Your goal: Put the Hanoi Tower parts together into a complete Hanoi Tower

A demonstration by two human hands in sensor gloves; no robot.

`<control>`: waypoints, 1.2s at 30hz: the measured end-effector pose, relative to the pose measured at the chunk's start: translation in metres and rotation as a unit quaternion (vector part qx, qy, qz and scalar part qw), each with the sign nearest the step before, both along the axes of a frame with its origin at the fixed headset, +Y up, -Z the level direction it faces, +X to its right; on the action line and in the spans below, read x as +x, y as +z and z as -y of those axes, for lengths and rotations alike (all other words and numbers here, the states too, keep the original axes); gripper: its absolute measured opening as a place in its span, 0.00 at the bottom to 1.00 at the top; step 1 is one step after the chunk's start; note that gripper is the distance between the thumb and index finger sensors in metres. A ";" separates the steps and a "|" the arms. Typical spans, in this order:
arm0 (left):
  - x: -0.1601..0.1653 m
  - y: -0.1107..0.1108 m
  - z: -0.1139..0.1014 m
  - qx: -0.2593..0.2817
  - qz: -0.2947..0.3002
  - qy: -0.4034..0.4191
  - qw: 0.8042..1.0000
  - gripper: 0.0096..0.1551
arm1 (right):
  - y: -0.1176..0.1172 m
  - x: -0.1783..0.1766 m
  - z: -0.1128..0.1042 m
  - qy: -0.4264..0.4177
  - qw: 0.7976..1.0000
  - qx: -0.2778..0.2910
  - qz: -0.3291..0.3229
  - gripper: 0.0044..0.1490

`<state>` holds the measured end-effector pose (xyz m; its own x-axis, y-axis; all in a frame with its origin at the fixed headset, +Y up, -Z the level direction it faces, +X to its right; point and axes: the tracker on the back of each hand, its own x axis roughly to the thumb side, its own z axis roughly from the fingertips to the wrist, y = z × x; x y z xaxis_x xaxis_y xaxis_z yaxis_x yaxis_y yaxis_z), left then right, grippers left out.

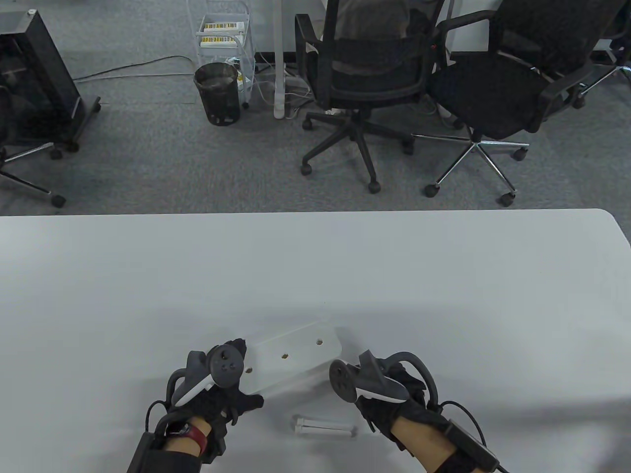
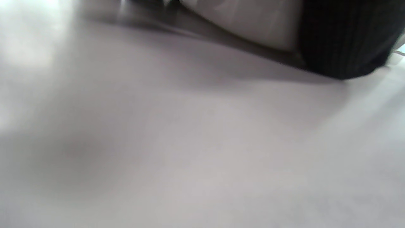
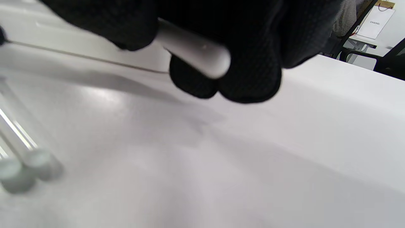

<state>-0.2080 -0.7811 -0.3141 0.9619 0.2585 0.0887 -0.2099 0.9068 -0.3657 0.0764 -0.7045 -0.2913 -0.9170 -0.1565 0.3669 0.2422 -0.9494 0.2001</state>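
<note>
Gripping smooth white peg (image 3: 196,52) — right hand (image 1: 389,394); left hand (image 1: 217,389) grip unclear — flat base (image 1: 296,357).

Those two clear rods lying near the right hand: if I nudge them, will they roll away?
Probably yes. The clear rods look round and smooth, lying flat on the slick white table, so a sideways nudge likely rolls them. They look thin and light, likely stiff rather than floppy.

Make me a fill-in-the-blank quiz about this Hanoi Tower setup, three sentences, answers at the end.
1. The white base board shows ____ holes along its top face.
2. The right hand holds one white ____ in its grip.
3. The clear rods lie on the table between the two hands, ____ the base board in the table view.

Missing words: three; peg; below
</note>
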 end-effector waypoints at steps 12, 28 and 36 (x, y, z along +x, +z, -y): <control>0.000 0.000 0.000 -0.001 0.000 0.000 1.000 0.74 | 0.007 -0.002 -0.055 -0.072 0.996 0.038 -0.026 0.27; 0.000 0.000 0.001 -0.002 0.000 0.000 1.000 0.74 | 0.012 -0.014 -0.120 -0.175 0.959 0.213 -0.071 0.26; 0.000 0.000 0.000 -0.002 0.000 0.000 1.000 0.74 | 0.008 -0.028 -0.134 -0.176 0.953 0.233 -0.079 0.27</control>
